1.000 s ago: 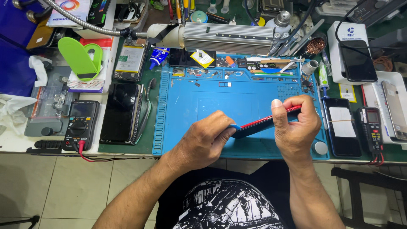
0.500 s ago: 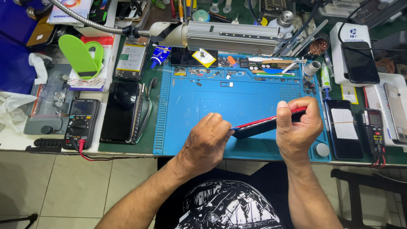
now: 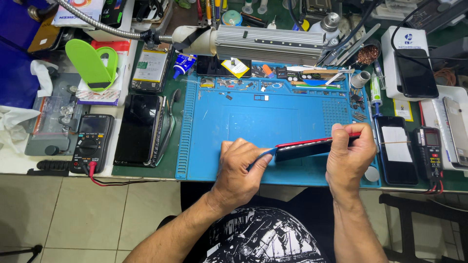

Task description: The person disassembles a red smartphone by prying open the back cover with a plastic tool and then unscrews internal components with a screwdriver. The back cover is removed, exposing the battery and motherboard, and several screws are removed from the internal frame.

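A slim phone with a red edge and dark face is held on its side, edge up, just above the blue work mat. My right hand grips its right end between thumb and fingers. At the phone's left end my left hand pinches a small blue pry tool, whose tip touches the phone's left corner. Both hands hover over the mat's near edge.
A black multimeter with a red lead and a dark phone lie left of the mat. A green stand is at the back left. Small screws and parts line the mat's top. More phones and a meter lie on the right.
Both hands and the phone have shifted slightly down and left toward the mat's near edge. The left hand has closed in on the phone's left end with the blue tool.
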